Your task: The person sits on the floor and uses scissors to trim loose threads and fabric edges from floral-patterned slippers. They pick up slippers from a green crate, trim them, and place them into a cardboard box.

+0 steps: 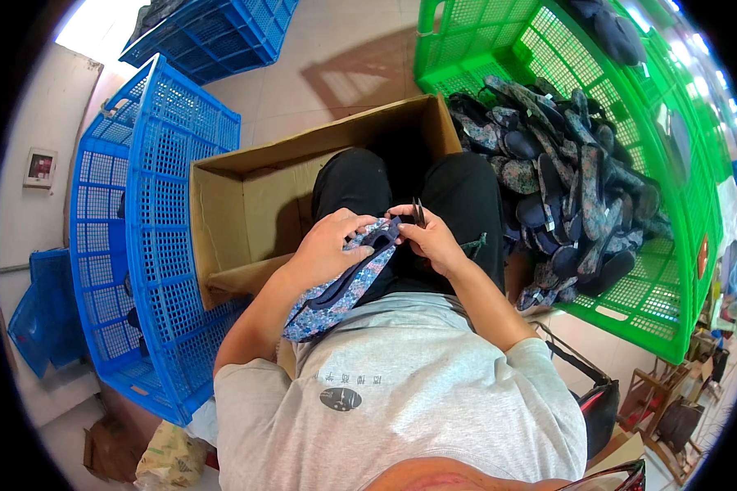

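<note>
A blue floral cloth shoe point(309, 321) with navy edging lies across my lap, its opening turned up. My left hand point(327, 247) is closed around the shoe's upper, thumb near the edging. At the shoe's far end, my right hand point(436, 244) pinches the edge between thumb and fingertip. The same hand holds small dark thread snips point(418, 213), their pointed tips sticking up past the fingers. The palm hides the rest of the snips. Whether a thread hangs between my fingers is too small to tell.
An open cardboard box point(246, 192) stands in front of my knees. To the right, a green plastic crate point(630, 315) holds a heap of dark patterned cloth shoes point(549, 176). A blue mesh crate point(180, 245) stands at the left, another blue crate point(221, 41) farther off.
</note>
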`<move>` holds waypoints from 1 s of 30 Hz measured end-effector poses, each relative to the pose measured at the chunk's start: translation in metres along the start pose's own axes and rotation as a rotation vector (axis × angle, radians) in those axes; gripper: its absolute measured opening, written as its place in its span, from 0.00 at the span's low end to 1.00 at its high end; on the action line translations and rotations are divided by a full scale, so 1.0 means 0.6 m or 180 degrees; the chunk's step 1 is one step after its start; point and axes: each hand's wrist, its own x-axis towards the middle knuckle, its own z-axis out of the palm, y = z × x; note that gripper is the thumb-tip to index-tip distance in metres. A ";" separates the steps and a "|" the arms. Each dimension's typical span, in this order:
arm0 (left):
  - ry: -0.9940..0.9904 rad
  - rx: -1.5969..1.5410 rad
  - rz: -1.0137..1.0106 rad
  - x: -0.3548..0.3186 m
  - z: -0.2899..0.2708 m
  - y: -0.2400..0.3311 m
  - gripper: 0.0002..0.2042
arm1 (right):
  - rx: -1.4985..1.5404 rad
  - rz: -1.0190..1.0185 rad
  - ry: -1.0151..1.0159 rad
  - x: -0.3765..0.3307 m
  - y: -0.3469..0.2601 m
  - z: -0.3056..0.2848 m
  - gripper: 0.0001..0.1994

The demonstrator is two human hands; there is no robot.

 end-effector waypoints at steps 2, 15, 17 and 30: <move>-0.0107 -0.0158 -0.0121 0.012 -0.002 -0.001 0.22 | 0.0023 -0.0027 0.0118 0.001 0.005 0.002 0.12; 0.0189 0.0423 -0.0365 0.024 0.010 0.023 0.12 | 0.0060 -0.0493 0.0655 0.006 0.003 -0.024 0.15; 0.0449 0.0797 -0.0289 0.014 0.021 0.023 0.11 | 0.0024 -0.0715 0.0780 0.008 -0.010 -0.037 0.17; 0.1835 0.1613 0.0613 -0.004 0.064 0.024 0.09 | -0.1842 -0.0572 -0.1164 -0.003 -0.106 -0.004 0.17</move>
